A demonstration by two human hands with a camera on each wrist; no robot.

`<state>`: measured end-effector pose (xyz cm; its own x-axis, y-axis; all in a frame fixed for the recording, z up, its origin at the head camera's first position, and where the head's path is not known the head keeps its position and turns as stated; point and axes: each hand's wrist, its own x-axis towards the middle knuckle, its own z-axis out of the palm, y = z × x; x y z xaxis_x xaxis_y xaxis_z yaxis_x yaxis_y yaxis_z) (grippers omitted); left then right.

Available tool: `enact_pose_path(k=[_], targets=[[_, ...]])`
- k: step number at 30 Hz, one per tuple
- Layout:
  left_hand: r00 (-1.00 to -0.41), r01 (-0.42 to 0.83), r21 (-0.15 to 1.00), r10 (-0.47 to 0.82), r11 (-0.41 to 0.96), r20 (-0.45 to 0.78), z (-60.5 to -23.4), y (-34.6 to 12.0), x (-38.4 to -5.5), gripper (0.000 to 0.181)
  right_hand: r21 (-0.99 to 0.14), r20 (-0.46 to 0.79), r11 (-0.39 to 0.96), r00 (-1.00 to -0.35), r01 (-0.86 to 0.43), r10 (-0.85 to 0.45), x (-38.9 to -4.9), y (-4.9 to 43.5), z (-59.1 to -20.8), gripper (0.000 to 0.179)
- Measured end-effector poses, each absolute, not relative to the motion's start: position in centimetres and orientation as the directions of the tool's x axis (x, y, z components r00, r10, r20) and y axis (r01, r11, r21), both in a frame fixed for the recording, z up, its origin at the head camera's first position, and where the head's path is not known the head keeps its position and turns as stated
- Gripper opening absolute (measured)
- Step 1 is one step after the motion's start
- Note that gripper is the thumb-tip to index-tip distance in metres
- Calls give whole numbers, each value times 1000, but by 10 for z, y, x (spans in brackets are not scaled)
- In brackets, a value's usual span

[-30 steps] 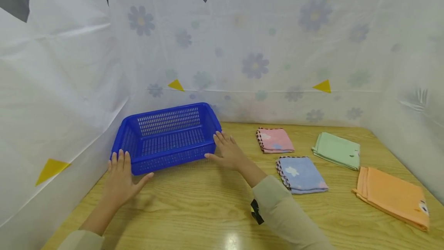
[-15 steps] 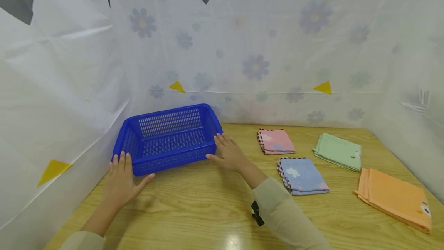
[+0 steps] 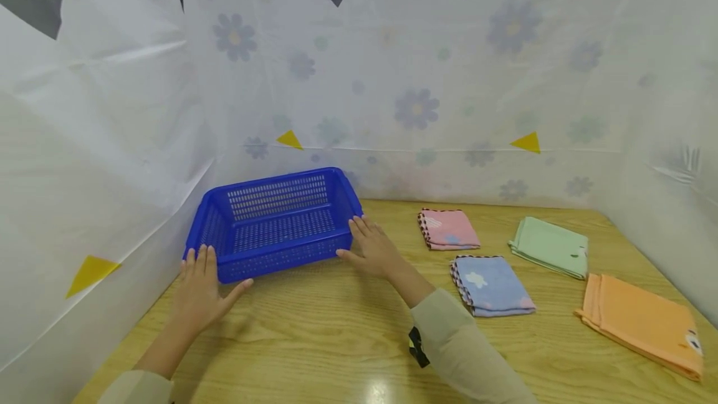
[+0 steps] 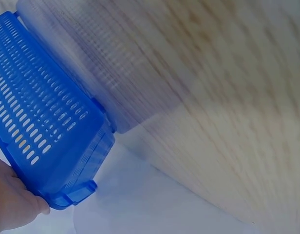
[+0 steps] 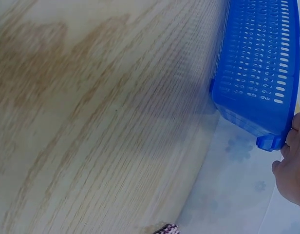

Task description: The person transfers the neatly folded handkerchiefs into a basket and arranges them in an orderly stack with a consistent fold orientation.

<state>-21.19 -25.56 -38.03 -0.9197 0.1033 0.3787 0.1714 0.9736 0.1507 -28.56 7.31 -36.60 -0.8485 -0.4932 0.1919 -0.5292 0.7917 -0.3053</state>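
Note:
A blue plastic basket (image 3: 280, 254) with slotted sides stands at the back left of the table, with nothing inside it. At its front left corner, my left hand (image 3: 199, 295) rests with straight fingers on the rim, thumb spread to the side. My right hand (image 3: 374, 251) touches the front right corner the same way, fingers extended over the rim. The left wrist view shows the basket's slotted wall (image 4: 47, 102) with my left hand (image 4: 13, 200) at its corner. In the right wrist view, my right hand (image 5: 292, 163) lies against the rim near the corner tab.
Folded cloths lie to the right: pink (image 3: 449, 229), blue with a white star (image 3: 493, 285), green (image 3: 550, 246) and orange (image 3: 639, 323). White sheeting (image 3: 415, 48) with flowers and triangles walls off the back and sides of the wooden table (image 3: 314, 341).
Both hands keep their places on the basket's corners. The whole scene shifts slightly right and down in the head view, basket, hands and cloths together.

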Motion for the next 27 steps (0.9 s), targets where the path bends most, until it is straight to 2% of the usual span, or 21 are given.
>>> enact_pose_path(k=[9, 27], targets=[[-910, 191, 139, 122, 972, 396, -381, -256, -216, 105, -291, 191, 801, -852, -524, -487, -286, 76, -368, 76], [-931, 192, 162, 127, 968, 343, -379, -251, -216, 105, -279, 186, 808, -855, -518, -484, -281, 83, -366, 75]])
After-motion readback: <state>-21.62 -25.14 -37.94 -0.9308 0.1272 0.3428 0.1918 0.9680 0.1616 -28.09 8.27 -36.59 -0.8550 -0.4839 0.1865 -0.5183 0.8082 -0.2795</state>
